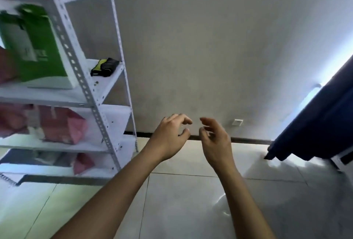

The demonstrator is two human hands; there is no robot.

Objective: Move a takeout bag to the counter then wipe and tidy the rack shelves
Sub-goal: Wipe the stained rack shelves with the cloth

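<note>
Both hands are hanging mid-frame before the wall: left hand [170, 135] and right hand [214, 139], each grip loosely curled and holding nothing, both well apart from the rack [84, 84] at frame left. Likely takeout bag is the green bag [36, 47] at upper left on a shelf, standing upright, long axis vertical, handles up. I'd be turning left, pinching the handles, lifting straight up, steadying the base.
</note>
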